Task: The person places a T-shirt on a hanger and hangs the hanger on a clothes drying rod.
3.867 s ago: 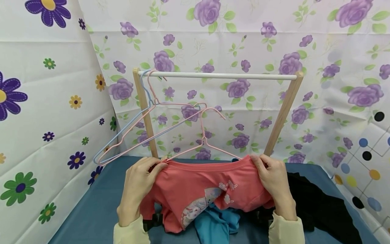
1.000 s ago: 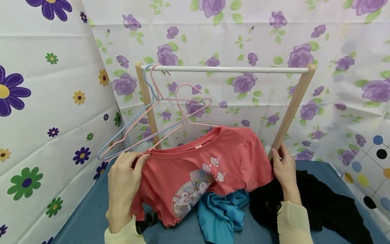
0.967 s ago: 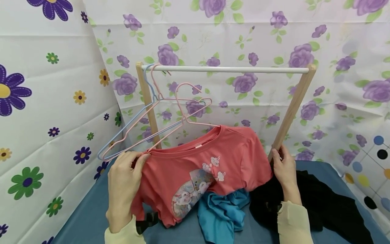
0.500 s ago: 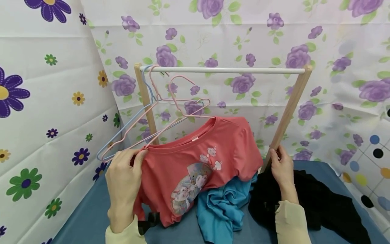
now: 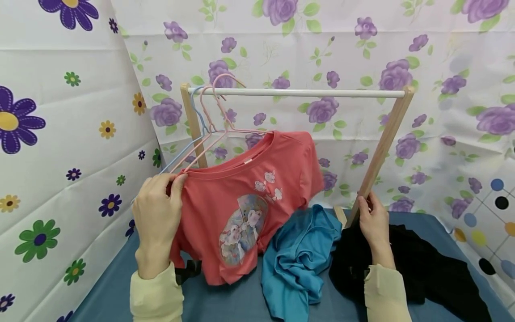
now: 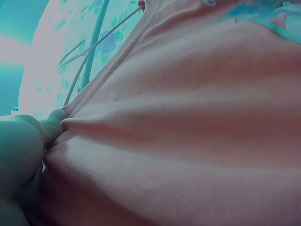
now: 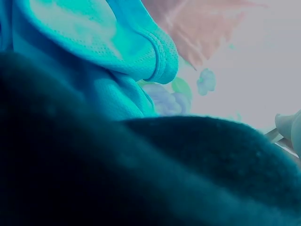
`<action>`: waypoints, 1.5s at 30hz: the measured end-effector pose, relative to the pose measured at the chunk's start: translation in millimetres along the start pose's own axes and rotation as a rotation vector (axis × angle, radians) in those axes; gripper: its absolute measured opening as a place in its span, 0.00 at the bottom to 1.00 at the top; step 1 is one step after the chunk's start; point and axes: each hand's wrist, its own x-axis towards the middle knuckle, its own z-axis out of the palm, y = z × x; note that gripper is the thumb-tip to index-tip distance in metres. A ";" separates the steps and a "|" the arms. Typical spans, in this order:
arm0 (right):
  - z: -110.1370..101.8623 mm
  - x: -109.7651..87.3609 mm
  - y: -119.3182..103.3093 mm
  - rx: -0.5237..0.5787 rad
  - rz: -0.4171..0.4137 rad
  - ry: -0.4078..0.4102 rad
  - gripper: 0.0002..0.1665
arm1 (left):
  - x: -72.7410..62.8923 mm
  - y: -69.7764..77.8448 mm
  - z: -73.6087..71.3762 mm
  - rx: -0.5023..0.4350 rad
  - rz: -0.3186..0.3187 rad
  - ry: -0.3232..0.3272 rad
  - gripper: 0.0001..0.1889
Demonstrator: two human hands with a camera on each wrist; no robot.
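My left hand (image 5: 158, 214) pinches the shoulder of a coral T-shirt (image 5: 201, 210) at the neckline, where a pink hanger (image 5: 221, 107) runs inside it. The shirt hangs tilted, its far shoulder higher, with a rabbit print on the front. The hanger's hook rises above the left end of the white rail (image 5: 306, 93) and overlaps it in the head view. My right hand (image 5: 374, 221) grips the lower part of the right wooden post (image 5: 380, 152) of the clothes rack. In the left wrist view, shirt fabric (image 6: 178, 117) fills most of the picture beside the thumb.
A blue hanger (image 5: 195, 105) and another pink hanger (image 5: 204, 107) hang at the rail's left end. On the blue-grey surface (image 5: 225, 304) lie a crumpled blue garment (image 5: 297, 259) and a black garment (image 5: 438, 273). Patterned curtains enclose the back and sides.
My left hand has raised the shirt and hanger up toward the rail's left end. My right hand earlier held the shirt's other shoulder; it let go and took hold of the post.
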 end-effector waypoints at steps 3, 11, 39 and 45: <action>-0.1 0.2 -0.5 -0.002 0.000 0.003 0.25 | 6.9 0.4 0.0 0.006 -0.009 -0.006 0.18; 1.2 -1.1 0.1 0.000 -0.006 0.018 0.24 | 19.5 1.1 5.8 0.030 0.002 -0.027 0.18; 2.7 -1.2 3.0 0.014 -0.007 0.029 0.24 | 11.1 3.6 24.1 0.050 0.079 -0.127 0.14; 1.9 -2.0 2.6 -0.001 -0.007 0.026 0.24 | 7.4 4.0 23.4 0.020 0.074 -0.151 0.14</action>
